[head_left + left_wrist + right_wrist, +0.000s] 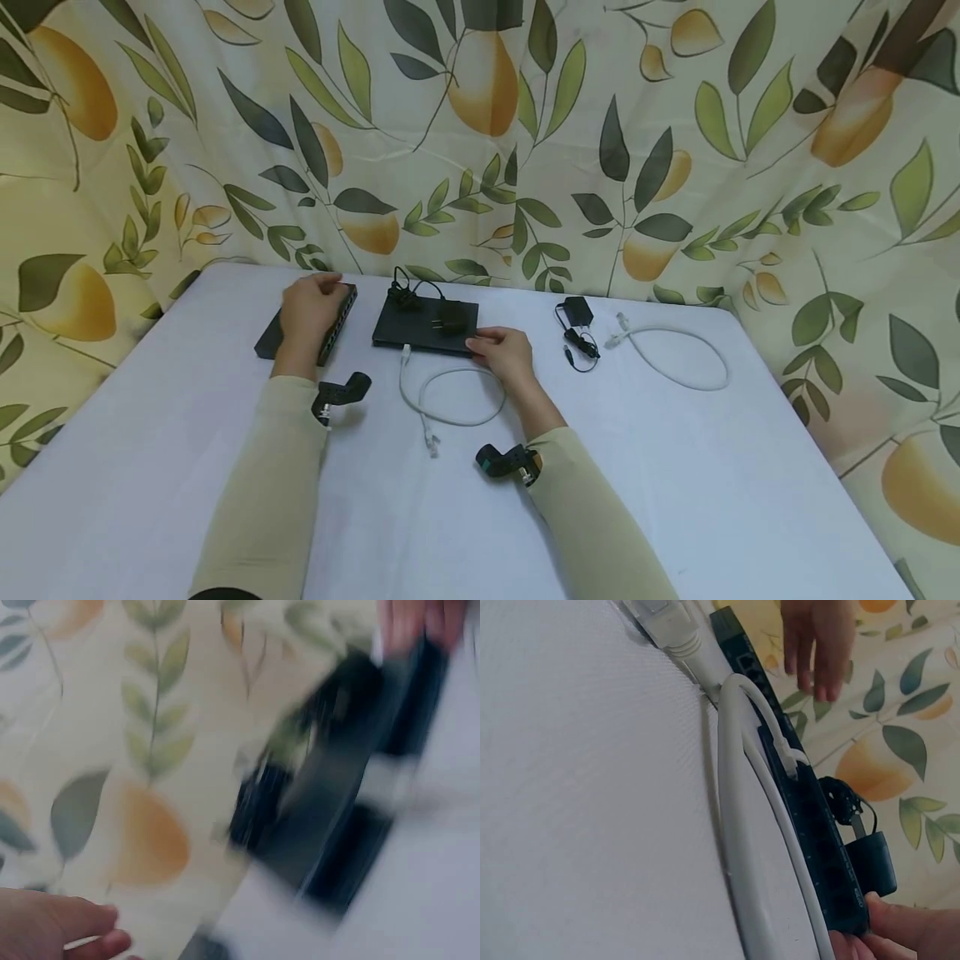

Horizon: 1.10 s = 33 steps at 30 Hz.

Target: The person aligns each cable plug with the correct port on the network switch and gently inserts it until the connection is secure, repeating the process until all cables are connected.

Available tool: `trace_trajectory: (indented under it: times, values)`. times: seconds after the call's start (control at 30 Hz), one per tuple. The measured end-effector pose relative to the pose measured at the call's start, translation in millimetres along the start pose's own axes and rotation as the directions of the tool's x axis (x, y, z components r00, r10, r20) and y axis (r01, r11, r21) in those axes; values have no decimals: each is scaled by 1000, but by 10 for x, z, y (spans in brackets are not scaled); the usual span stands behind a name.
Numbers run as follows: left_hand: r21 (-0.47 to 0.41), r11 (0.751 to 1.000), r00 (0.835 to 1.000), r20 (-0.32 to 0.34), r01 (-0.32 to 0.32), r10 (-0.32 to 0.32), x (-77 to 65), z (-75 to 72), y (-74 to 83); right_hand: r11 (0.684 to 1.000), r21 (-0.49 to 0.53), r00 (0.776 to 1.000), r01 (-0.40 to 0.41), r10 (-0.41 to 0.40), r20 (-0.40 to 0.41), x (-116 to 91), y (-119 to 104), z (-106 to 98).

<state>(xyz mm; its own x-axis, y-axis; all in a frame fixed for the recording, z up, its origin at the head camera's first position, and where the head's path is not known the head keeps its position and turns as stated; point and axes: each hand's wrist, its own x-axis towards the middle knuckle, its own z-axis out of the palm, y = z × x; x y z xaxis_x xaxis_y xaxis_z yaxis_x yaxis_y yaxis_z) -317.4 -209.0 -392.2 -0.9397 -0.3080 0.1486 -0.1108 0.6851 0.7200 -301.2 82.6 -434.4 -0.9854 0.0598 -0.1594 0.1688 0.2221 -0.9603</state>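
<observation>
In the head view, a black network switch (397, 327) lies mid-table, with a power adapter (452, 317) and its bundled cord on top. My right hand (506, 354) pinches its near right corner, thumb above and fingers below, as the right wrist view confirms. One plug of a pale Ethernet cable (467, 423) sits at the switch's port side; the rest loops on the table. My left hand (306, 312) is over a second black switch (268, 340) at the left, partly covering it. Its fingers (829, 671) hang loosely, holding nothing, in the right wrist view.
Farther right lie another power adapter (578, 311) with a bundled cord and a coiled pale Ethernet cable (726, 371). A fruit-patterned cloth (487, 167) hangs right behind the white table (645, 483). The left wrist view is blurred.
</observation>
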Motion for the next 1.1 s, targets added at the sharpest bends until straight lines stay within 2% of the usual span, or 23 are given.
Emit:
trace_trajectory:
  times: [0.07,0.1,0.13,0.2,0.3,0.37,0.43,0.7,0.9,1.1]
  values:
    - [88,996,999,-41,24,-21,79,-201,-188,1000,-2,1000,5,-5,-3,-7,5,12]
    - [116,992,999,-30,39,-35,118,-289,-306,1000,-3,1000,7,-7,-4,-12,5,19]
    - [135,989,999,0,51,-52,159,-368,-424,1000,-2,1000,9,-9,-6,-13,6,21]
    - [136,987,990,102,83,-97,220,-496,-654,1000,-4,1000,8,-8,-7,-12,10,23]
    - [78,987,948,276,140,-157,264,-592,-924,1000,-5,1000,2,-2,-1,-10,15,27]
    - [22,984,922,344,178,-175,277,-607,-1021,1000,-2,1000,0,0,1,-5,15,28]
    - [-6,983,914,367,185,-170,279,-595,-1063,1000,-1,1000,-1,1,-2,-6,9,27]
    - [-44,980,912,375,194,-164,265,-536,-1058,1000,-4,1000,2,-2,-11,-9,-1,19]
    - [-30,983,915,373,179,-155,254,-537,-1080,1000,-1,1000,3,-3,-7,-5,3,16]
    - [-51,980,904,398,191,-155,184,-542,-1126,1000,-7,1000,-8,8,-5,-7,-1,14]
